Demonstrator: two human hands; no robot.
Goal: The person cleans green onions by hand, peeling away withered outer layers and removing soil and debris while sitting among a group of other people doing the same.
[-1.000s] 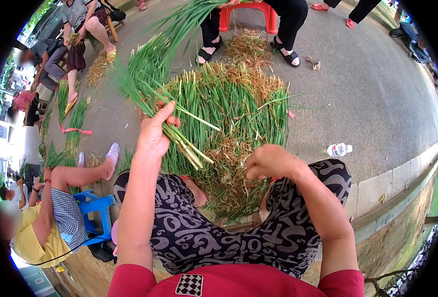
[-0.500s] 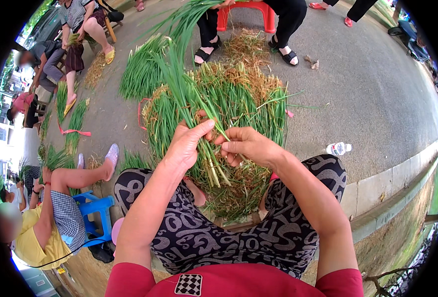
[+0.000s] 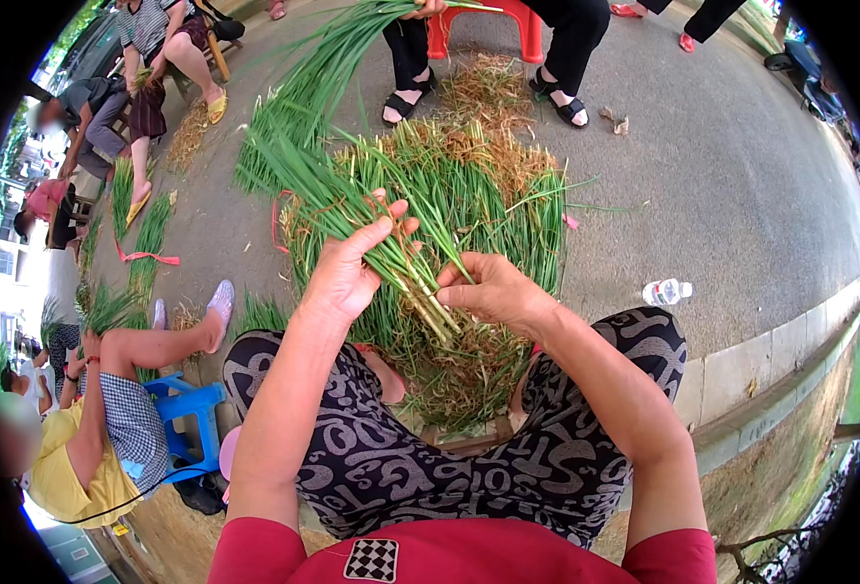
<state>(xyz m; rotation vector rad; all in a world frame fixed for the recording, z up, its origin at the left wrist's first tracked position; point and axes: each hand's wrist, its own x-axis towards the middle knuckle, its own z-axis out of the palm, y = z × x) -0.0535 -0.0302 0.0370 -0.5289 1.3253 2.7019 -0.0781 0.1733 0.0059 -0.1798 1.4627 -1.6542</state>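
My left hand (image 3: 344, 274) is closed around a bunch of garlic chives (image 3: 328, 206), thumb on top. Its pale stem ends point down toward my right hand, and its green leaves fan out to the upper left. Close beside those stems, my right hand (image 3: 498, 290) pinches the lower end of a few separate chive stalks (image 3: 442, 232) between thumb and fingertips. Below both hands lies a large heap of chives (image 3: 522, 219), with dry brown trimmings (image 3: 474, 375) on the near side between my feet.
Opposite, a person in black trousers (image 3: 566, 34) sits on a red stool (image 3: 493, 21), one hand (image 3: 428, 8) holding chives. A clear bottle (image 3: 665, 292) lies right, near the curb (image 3: 732, 384). Left are a blue stool (image 3: 192, 414), seated people and chive bundles (image 3: 153, 234).
The bunch in my left hand has swung over to the left, its stem ends shifting right. My right hand has moved slightly right, and its stalks now stand apart from the bunch.
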